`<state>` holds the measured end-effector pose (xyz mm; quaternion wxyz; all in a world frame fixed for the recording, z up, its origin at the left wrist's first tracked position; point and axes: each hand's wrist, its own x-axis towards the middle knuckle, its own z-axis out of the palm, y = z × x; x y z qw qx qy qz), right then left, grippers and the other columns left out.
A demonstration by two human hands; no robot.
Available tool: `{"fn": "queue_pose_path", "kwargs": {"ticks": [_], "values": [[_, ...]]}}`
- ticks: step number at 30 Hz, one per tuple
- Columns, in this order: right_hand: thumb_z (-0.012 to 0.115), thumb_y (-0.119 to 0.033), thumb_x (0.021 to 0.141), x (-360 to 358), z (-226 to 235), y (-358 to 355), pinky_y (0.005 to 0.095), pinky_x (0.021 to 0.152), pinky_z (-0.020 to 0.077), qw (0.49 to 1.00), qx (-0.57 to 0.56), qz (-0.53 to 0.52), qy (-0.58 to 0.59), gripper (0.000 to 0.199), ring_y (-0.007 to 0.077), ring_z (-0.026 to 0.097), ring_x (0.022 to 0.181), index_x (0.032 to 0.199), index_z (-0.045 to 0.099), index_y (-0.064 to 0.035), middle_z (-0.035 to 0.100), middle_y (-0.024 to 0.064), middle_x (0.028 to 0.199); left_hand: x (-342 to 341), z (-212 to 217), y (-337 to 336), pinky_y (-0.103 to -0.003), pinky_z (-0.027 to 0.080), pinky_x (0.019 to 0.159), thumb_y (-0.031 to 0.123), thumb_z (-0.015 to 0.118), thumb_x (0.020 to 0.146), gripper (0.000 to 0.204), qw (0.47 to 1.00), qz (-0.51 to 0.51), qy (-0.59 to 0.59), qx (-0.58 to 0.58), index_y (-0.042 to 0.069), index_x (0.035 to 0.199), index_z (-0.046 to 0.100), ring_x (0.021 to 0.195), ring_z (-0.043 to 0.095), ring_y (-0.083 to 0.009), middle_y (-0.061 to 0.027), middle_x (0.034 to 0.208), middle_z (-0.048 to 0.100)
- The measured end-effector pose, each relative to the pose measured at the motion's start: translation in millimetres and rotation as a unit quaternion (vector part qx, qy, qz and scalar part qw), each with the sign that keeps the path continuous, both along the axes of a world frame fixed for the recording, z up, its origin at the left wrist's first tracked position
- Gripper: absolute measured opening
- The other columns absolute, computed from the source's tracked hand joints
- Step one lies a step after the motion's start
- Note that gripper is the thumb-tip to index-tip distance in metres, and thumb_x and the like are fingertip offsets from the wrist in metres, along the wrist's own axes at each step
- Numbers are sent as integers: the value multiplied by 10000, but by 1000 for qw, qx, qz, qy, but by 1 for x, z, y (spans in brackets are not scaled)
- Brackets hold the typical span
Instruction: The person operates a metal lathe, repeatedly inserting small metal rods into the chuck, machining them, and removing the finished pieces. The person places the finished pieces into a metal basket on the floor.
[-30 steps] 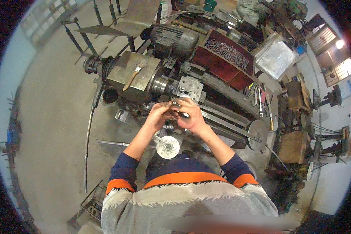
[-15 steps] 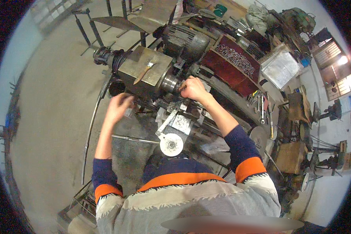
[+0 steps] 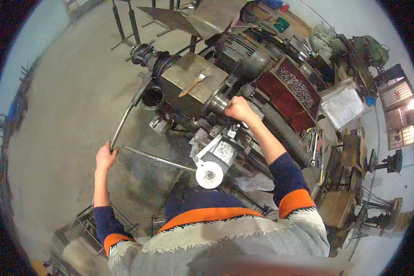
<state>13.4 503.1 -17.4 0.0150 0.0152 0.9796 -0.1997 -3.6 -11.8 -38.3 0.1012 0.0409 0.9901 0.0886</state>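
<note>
My left hand is wrapped round the lower part of a long metal lever, which slants up to the left end of a small lathe. My right hand is closed at the front of the round steel spindle chuck; whatever its curled fingers hold is hidden. Left of the chuck is the box-shaped headstock, with a wooden-handled paintbrush lying on top. Below my right hand, the tool slide carries a white handwheel close to my body.
A second metal rod sticks out leftward beside the handwheel. Behind the lathe stand a motor and a dark red tray holding many small metal parts. Wrenches lie at the right. A metal-topped stand is at the back.
My left hand has moved down and left from beside the headstock and now grips the lever. My right hand stays at the chuck. The view has shifted, so the machine appears further right.
</note>
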Motion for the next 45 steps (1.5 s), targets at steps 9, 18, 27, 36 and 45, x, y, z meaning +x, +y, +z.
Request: {"fn": "queue_pose_path", "kwargs": {"ticks": [9, 18, 27, 36, 45], "values": [[590, -190, 556, 3, -11, 5, 363, 569, 464, 998, 47, -13, 40, 186, 316, 575, 589, 650, 645, -40, 577, 167, 623, -154, -10, -77, -382, 489, 635, 83, 543, 664, 163, 969, -48, 106, -217, 75, 791, 646, 734, 613, -295, -143, 752, 623], [630, -205, 531, 24, -3, 11, 427, 657, 457, 997, 42, 7, 71, 232, 352, 546, 690, 713, 639, -62, 584, 166, 685, -193, -31, -53, -348, 474, 695, 58, 525, 728, 232, 970, -56, 226, 74, 51, 934, 631, 801, 610, -273, -157, 848, 625], [586, -80, 532, 160, 61, 33, 362, 775, 442, 972, 36, -205, 110, 276, 293, 544, 814, 800, 647, -49, 619, 116, 873, -134, -204, 143, -420, 463, 758, 336, 618, 679, 385, 980, -177, -90, 4, 69, 955, 581, 877, 579, -329, -169, 944, 601], [581, -122, 575, 348, 37, 82, 340, 710, 463, 900, 73, -430, 0, 267, 298, 597, 758, 814, 655, -29, 613, 187, 752, -177, -249, 128, -399, 469, 724, 152, 544, 736, 230, 971, -217, -91, -44, 127, 961, 584, 859, 594, -278, -103, 882, 624], [630, -188, 599, 504, -11, 190, 374, 766, 462, 766, 139, -592, -208, 417, 296, 585, 879, 999, 613, -73, 609, 169, 930, -111, -146, 36, -378, 474, 702, 222, 619, 721, 280, 991, -121, -51, 3, 106, 975, 598, 777, 611, -270, -140, 823, 629]]}}
